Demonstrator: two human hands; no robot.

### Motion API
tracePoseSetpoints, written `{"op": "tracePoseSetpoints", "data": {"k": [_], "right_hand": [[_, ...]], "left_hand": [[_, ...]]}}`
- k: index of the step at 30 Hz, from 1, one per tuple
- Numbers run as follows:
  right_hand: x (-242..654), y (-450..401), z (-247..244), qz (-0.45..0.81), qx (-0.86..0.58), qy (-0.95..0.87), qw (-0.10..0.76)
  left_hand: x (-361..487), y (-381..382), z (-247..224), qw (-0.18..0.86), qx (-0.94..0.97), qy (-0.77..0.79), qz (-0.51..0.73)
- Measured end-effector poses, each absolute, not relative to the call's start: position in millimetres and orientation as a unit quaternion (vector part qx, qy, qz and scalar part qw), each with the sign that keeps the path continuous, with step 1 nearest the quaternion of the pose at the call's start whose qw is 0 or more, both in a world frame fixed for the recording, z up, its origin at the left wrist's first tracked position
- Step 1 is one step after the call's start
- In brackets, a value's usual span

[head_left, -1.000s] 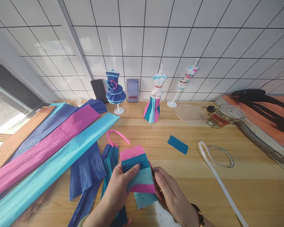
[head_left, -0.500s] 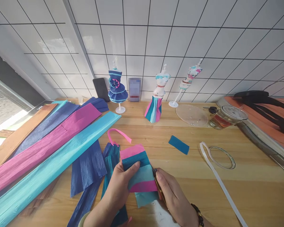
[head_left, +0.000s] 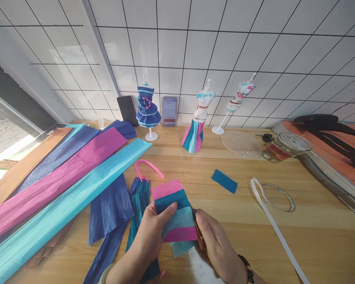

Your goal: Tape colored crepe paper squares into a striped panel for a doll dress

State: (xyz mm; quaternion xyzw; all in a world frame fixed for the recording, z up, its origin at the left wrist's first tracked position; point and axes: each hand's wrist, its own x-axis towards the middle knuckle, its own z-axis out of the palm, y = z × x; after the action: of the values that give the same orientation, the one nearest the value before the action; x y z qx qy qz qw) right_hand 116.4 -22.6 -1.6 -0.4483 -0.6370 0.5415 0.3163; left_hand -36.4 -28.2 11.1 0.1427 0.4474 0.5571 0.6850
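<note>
My left hand (head_left: 154,228) pinches a striped piece of crepe paper (head_left: 182,217) in pink, teal, light blue and magenta, thumb on top. In my right hand (head_left: 217,242) is a pair of scissors (head_left: 198,227), mostly hidden by the fingers, its dark blades at the paper's right edge. A light blue strip (head_left: 182,248) shows below the magenta band. Teal crepe paper (head_left: 139,203) lies left of the left hand, with a thin pink strip (head_left: 149,162) above it. A small teal rectangle (head_left: 224,181) rests on the wooden table to the upper right.
Long crepe sheets (head_left: 77,185) cover the left side. At the back stand a navy-dressed mannequin (head_left: 148,106), a striped-skirt mannequin (head_left: 193,136), a leaning mannequin (head_left: 236,102) and phones (head_left: 169,112). Rightward are a jar (head_left: 284,148), clear disc (head_left: 240,144), measuring tape (head_left: 279,234) and orange bag (head_left: 352,138).
The view has shifted slightly. The striped paper and both hands sit a little farther right, and less of the light blue strip shows beneath the magenta band. Both hands keep their holds.
</note>
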Motion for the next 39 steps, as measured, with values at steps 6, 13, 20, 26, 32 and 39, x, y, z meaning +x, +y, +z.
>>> {"op": "tracePoseSetpoints", "data": {"k": [6, 13, 20, 26, 32, 39], "right_hand": [[116.6, -24.2, -1.9, 0.543, -0.456, -0.631, 0.314], [114.3, -22.3, -0.9, 0.543, -0.46, -0.627, 0.318], [113.9, -23.1, -0.1, 0.546, -0.465, -0.622, 0.314], [114.0, -23.6, -0.8, 0.543, -0.47, -0.619, 0.317], [114.3, -23.4, -1.4, 0.541, -0.474, -0.618, 0.317], [114.3, -22.8, 2.0, 0.539, -0.472, -0.62, 0.32]], "left_hand": [[-36.1, -29.0, 9.9, 0.686, 0.142, 0.443, 0.559], [-35.3, -28.6, 9.8, 0.687, 0.143, 0.448, 0.554], [-34.3, -28.5, 9.2, 0.687, 0.134, 0.449, 0.555], [-33.6, -28.3, 8.3, 0.691, 0.132, 0.452, 0.548], [-33.8, -27.9, 8.0, 0.693, 0.132, 0.452, 0.546], [-33.7, -29.2, 9.3, 0.695, 0.131, 0.451, 0.544]]}}
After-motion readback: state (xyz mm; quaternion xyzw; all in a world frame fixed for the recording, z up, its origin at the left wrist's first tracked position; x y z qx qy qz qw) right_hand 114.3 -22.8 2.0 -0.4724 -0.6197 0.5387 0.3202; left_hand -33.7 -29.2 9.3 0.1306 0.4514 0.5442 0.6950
